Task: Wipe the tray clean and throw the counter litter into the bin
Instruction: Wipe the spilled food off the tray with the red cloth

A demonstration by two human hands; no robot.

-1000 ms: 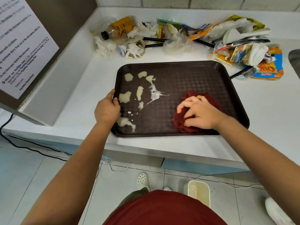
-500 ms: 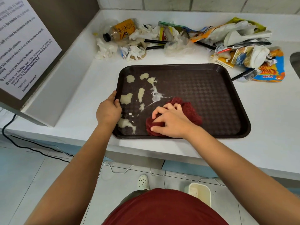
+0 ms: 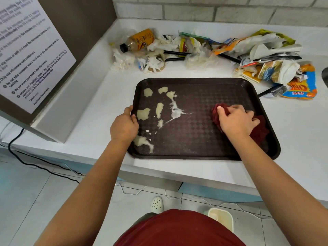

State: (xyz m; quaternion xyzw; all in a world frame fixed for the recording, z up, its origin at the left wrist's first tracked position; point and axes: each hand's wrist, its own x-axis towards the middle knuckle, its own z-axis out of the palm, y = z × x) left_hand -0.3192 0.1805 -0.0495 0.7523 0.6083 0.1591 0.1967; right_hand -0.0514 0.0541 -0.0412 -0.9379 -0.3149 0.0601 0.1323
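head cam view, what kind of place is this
Probably a shared office or workplace pantry. A printed notice on the left lists microwave rules and is signed by a facilities department. A white counter against a tiled wall holds a brown cafeteria-style tray and a pile of snack litter.

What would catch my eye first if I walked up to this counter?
The dark brown plastic tray with pale spills on its left half, steadied by the left hand. The right hand presses a dark red cloth at its right, and crumpled litter lines the wall.
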